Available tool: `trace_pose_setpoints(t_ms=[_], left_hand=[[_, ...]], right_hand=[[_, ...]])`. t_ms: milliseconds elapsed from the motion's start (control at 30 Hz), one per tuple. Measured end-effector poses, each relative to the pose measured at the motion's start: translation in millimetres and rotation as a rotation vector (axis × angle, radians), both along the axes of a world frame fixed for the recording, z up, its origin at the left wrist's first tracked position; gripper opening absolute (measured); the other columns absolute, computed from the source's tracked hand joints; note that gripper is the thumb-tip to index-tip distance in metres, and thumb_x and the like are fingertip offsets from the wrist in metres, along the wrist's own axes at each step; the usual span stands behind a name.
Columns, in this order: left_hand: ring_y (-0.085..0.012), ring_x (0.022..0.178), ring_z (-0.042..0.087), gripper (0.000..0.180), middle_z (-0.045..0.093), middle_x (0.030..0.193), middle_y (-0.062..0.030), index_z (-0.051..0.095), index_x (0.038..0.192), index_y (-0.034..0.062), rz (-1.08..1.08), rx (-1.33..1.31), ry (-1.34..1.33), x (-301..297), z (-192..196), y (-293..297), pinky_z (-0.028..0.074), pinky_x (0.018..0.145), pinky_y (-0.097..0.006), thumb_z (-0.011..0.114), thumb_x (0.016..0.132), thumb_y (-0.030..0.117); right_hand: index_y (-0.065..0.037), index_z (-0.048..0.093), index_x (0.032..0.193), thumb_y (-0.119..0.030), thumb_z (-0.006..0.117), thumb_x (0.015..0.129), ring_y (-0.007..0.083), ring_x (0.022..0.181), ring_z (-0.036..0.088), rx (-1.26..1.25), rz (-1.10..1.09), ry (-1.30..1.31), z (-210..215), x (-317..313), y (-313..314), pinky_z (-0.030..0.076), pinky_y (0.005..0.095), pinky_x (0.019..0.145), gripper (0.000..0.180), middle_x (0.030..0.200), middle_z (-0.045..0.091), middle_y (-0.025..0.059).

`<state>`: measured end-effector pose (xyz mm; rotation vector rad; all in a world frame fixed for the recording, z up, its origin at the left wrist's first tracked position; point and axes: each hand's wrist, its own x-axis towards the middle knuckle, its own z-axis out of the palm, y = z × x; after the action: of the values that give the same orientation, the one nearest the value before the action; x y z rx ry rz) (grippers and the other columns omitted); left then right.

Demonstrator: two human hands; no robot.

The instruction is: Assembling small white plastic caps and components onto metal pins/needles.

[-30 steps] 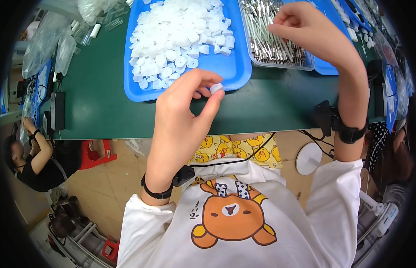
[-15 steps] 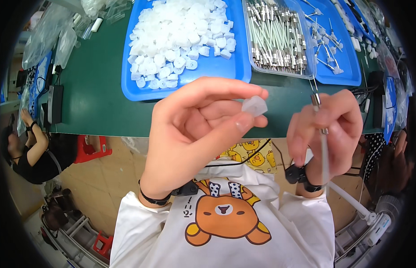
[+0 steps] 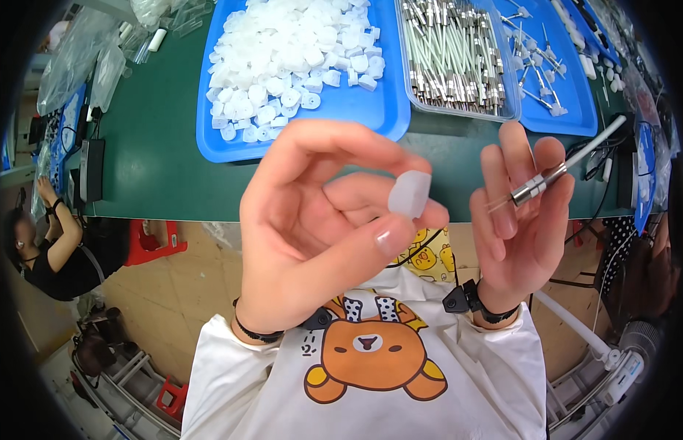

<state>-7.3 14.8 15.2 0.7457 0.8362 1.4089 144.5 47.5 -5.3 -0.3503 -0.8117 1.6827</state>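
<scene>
My left hand (image 3: 301, 253) pinches a small translucent white plastic cap (image 3: 410, 193) between thumb and fingertips, in front of the table's edge. Apart from it, to the right, my right hand (image 3: 519, 246) has its palm turned up and its fingers curled. Across those fingers lies a thin rod with a metal fitting (image 3: 530, 190), its white tube end slanting up to the right and its fine tip toward my left hand. Beyond my left hand, a blue tray (image 3: 389, 110) carries a heap of similar white caps (image 3: 286, 66).
Right of that tray, a clear plastic box (image 3: 459, 114) is full of similar metal-and-white rods. Another blue tray (image 3: 580, 121) bears rods fitted with white caps. A black box (image 3: 92, 170) stands at the green table's (image 3: 158, 147) left. Another person (image 3: 52, 242) sits far left, near a red stool (image 3: 156, 242).
My right hand has turned palm up and its fingers have spread. The rod has swung from upright to slanting, its white tube now up and right. My left hand has tilted the cap slightly.
</scene>
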Motion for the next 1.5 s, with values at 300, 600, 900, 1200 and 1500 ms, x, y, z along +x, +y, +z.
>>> trace_pose_setpoints(t_ms=[300, 600, 900, 1200, 1500], left_hand=[[-0.0128, 0.068, 0.044, 0.038, 0.044, 0.088, -0.0099, 0.044, 0.09, -0.0003, -0.025, 0.118, 0.092, -1.5, -9.2, 1.8, 0.038, 0.059, -0.023, 0.063, 0.058, 0.006], [-0.0148, 0.072, 0.048, 0.036, 0.046, 0.087, -0.0115, 0.045, 0.082, 0.0011, -0.122, 0.185, 0.073, -1.0, -11.3, 3.1, 0.04, 0.062, -0.023, 0.065, 0.053, -0.005], [-0.0185, 0.071, 0.051, 0.033, 0.046, 0.088, -0.0151, 0.039, 0.087, 0.0001, -0.047, 0.081, -0.005, 6.9, -3.8, -1.1, 0.043, 0.062, -0.027, 0.058, 0.061, -0.001], [-0.0089, 0.057, 0.036, 0.03, 0.033, 0.073, -0.0045, 0.037, 0.084, -0.0003, -0.263, -0.045, -0.112, 5.0, -1.7, 1.6, 0.035, 0.053, -0.022, 0.054, 0.06, 0.005], [-0.0098, 0.061, 0.038, 0.023, 0.031, 0.073, -0.0026, 0.037, 0.078, 0.0007, -0.235, 0.037, -0.038, 12.5, -4.3, 1.0, 0.042, 0.058, -0.029, 0.053, 0.062, 0.008]], right_hand=[[0.005, 0.039, 0.105, -0.019, 0.034, 0.086, 0.0088, 0.058, 0.036, 0.176, 0.076, -0.182, 0.2, 7.3, 1.1, 0.035, 0.0174, 0.038, 0.031, 0.079, 0.034, 0.0076], [0.006, 0.04, 0.099, -0.016, 0.038, 0.084, 0.0107, 0.052, 0.04, 0.306, -0.104, -0.462, 8.5, 4.3, -6.8, 0.035, 0.0176, 0.034, 0.027, 0.079, 0.036, 0.0106], [0.001, 0.041, 0.093, -0.016, 0.039, 0.083, 0.0115, 0.047, 0.041, 0.546, -0.176, -0.556, 7.9, 1.3, -4.8, 0.034, 0.0168, 0.035, 0.02, 0.08, 0.038, 0.0122], [0.001, 0.042, 0.093, -0.015, 0.043, 0.082, 0.0099, 0.049, 0.039, 0.47, -0.185, -0.457, 1.4, -4.7, -7.5, 0.032, 0.0168, 0.037, 0.02, 0.079, 0.039, 0.0115], [-0.001, 0.044, 0.094, -0.016, 0.048, 0.08, 0.0084, 0.054, 0.036, 0.496, -0.298, -0.468, -3.9, -9.2, -12.1, 0.03, 0.0171, 0.043, 0.022, 0.079, 0.042, 0.0105]])
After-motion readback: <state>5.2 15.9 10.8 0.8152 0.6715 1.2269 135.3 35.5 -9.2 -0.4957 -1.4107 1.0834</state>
